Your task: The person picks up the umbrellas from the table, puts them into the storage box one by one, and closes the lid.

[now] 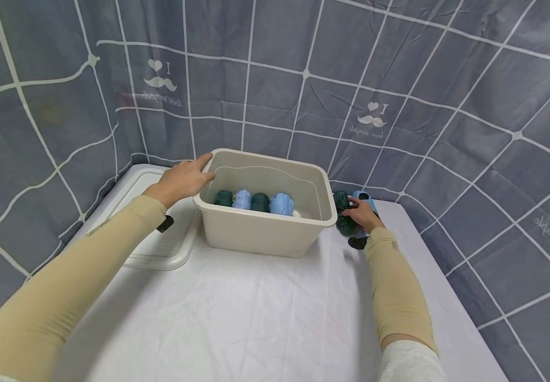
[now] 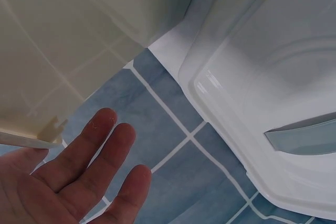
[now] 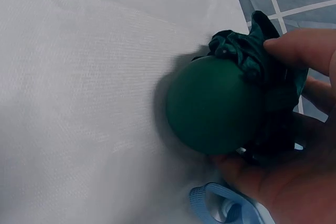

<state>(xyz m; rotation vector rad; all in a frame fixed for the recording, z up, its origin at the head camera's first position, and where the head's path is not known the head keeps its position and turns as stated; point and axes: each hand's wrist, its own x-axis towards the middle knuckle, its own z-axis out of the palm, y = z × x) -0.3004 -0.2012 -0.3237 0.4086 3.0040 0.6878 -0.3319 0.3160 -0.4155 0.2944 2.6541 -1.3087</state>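
Observation:
My left hand (image 1: 184, 180) holds the left rim of a beige storage bin (image 1: 255, 231), with its thumb over the rim. Three of its fingers stretch outside the wall in the left wrist view. To the bin's right, my right hand (image 1: 364, 214) grips a dark green folded umbrella (image 3: 215, 106), thumb and fingers around its bunched fabric. Its smooth round end faces the camera. Another dark green bundle (image 1: 340, 198) and a light blue one (image 1: 361, 195) lie beside that hand. Several rolled bundles, dark green (image 1: 260, 202) and light blue (image 1: 281, 204), line the bin's floor.
A white lid (image 1: 160, 260) lies left of the bin, partly behind the left arm. The white cloth-covered table (image 1: 255, 313) ends at a grey-blue checked curtain (image 1: 275, 90) at the back and sides. A light blue strap (image 3: 202, 203) loops under the right hand.

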